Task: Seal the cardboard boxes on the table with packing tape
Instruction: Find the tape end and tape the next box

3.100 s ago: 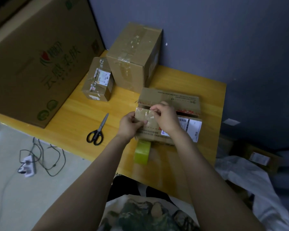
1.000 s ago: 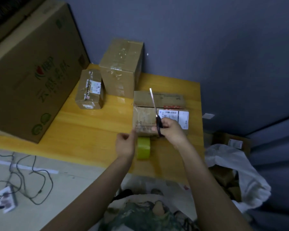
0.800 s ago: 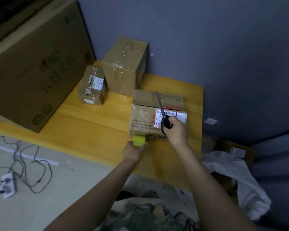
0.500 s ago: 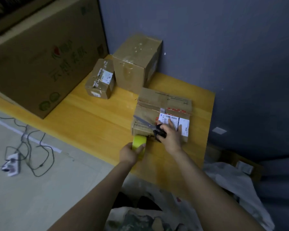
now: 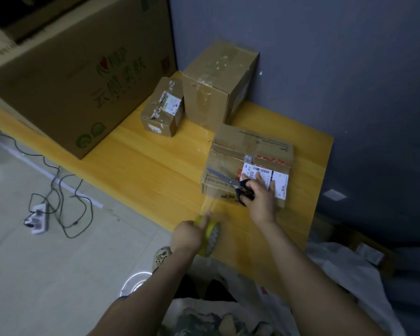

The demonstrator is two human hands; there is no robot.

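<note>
Head view: your left hand [image 5: 188, 235] grips the yellow-green tape roll [image 5: 211, 235] with fingers curled round it, at the near edge of the table [image 5: 155, 166]. A clear tape strip [image 5: 208, 202] runs taut and uncut from the roll up to the near left corner of the near box [image 5: 228, 162]. Your right hand [image 5: 261, 197] has the black handles of the scissors [image 5: 229, 181] hooked in its grip. The blades are together and lie across the box top, pointing left, and your fingers are stretched over the white label [image 5: 280, 183].

By the look of it, this box is mid-seal: tape is on, and the cut and the pressing down are left. Behind it, the medium box [image 5: 216, 86] shows glossy tape over its top and front, so it is probably done. The small box [image 5: 163, 110] beside it wears ragged tape and labels, and you cannot tell whether it is freshly sealed. The large carton [image 5: 70, 76] at the left shows no tape from this angle.
</note>
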